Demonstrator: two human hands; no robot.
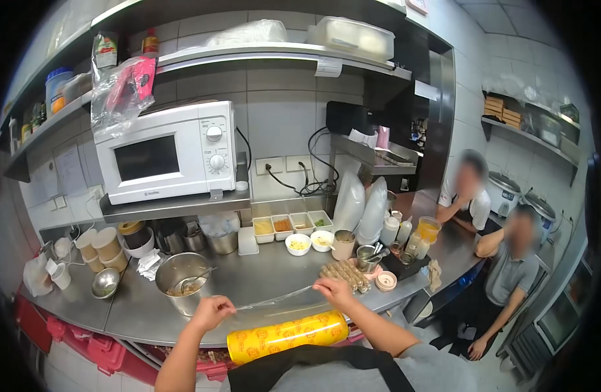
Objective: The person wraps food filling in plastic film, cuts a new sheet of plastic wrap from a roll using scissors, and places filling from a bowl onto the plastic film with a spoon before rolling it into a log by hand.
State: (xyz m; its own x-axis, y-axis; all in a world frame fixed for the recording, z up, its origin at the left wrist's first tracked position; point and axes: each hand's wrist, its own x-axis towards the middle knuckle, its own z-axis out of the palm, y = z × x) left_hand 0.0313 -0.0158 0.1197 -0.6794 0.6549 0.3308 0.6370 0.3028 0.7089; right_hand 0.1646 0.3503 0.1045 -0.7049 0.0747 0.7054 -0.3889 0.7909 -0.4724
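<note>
Between my hands a strip of clear cling film (277, 299) is stretched over the counter's front. My left hand (212, 313) pinches its left end, near the steel pot (183, 279) that holds some food and a spoon. At the right end my right hand (334, 293) pinches the film, close to a stack of wrapped rolls (347, 274). A yellow cling film roll (287, 336) lies at the counter's front edge, right before my body and below both hands.
A white microwave (169, 153) stands on a shelf at the back left. Along the wall are food tubs (283, 226), two small bowls (298, 244) and squeeze bottles (390, 228). A steel bowl (106, 283) sits left. Two people (509, 268) are at the right, beyond the counter (248, 274).
</note>
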